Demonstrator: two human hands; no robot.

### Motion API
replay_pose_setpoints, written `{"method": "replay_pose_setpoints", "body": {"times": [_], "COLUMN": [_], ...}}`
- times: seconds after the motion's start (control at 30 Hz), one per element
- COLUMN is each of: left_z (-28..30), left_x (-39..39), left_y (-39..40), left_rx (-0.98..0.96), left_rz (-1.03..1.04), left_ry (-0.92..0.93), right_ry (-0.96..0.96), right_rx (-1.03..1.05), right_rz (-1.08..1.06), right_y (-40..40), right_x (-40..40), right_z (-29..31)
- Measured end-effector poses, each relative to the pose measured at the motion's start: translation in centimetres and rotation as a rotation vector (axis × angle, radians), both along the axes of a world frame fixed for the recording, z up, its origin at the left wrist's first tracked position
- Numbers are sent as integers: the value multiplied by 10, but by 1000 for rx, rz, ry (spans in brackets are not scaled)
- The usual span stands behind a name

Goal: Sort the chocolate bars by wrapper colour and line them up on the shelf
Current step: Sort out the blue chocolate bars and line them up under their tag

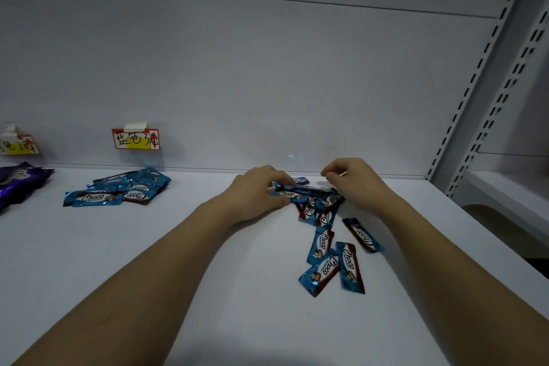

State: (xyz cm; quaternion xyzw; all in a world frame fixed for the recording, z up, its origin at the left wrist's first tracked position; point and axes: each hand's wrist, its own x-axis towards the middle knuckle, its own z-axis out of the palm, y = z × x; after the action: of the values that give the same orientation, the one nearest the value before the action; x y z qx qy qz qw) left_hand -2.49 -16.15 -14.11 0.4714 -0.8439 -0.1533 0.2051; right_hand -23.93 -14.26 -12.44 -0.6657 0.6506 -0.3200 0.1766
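Bars (319,205) heaped mid-shelf (148,246), sorted blue pile (118,189) far left. Left hand (255,190) pinches a few bars, right hand (347,178) curled, hold unclear. Slick wrappers, overfull grab could spill, scatter loose ones.

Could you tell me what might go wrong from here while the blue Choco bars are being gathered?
The left hand grips several stacked blue bars; the foil may let one slip out. The loose bars lie at mixed angles, two overlapping, so a sweep could scatter them. The sorted blue pile overlaps unevenly beside the purple packs, so the colours could mingle.
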Motion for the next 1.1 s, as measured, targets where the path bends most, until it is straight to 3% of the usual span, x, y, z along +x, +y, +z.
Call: {"method": "replay_pose_setpoints", "body": {"times": [0.2,0.43,0.83,0.9,1.0,1.1], "left_z": [-2,-2,-1,-1,0,1], "left_x": [-3,-4,-7,-8,-8,-7], "left_y": [-2,-5,-4,-2,-2,-1], "left_rx": [-109,-4,116,116,108,112], "left_rz": [69,264,268,257,256,252], "left_ry": [90,477,529,525,524,517], "right_ry": [55,297,488,403,115,-4], "right_rx": [-52,14,-11,-48,-80,50], "right_rz": [80,91,9,-10,-10,121], "right_y": [1,-1,-8,-8,-2,14], "right_x": [8,13,15,12,-2,-22], "right_z": [1,-8,-8,-4,12,31]}}
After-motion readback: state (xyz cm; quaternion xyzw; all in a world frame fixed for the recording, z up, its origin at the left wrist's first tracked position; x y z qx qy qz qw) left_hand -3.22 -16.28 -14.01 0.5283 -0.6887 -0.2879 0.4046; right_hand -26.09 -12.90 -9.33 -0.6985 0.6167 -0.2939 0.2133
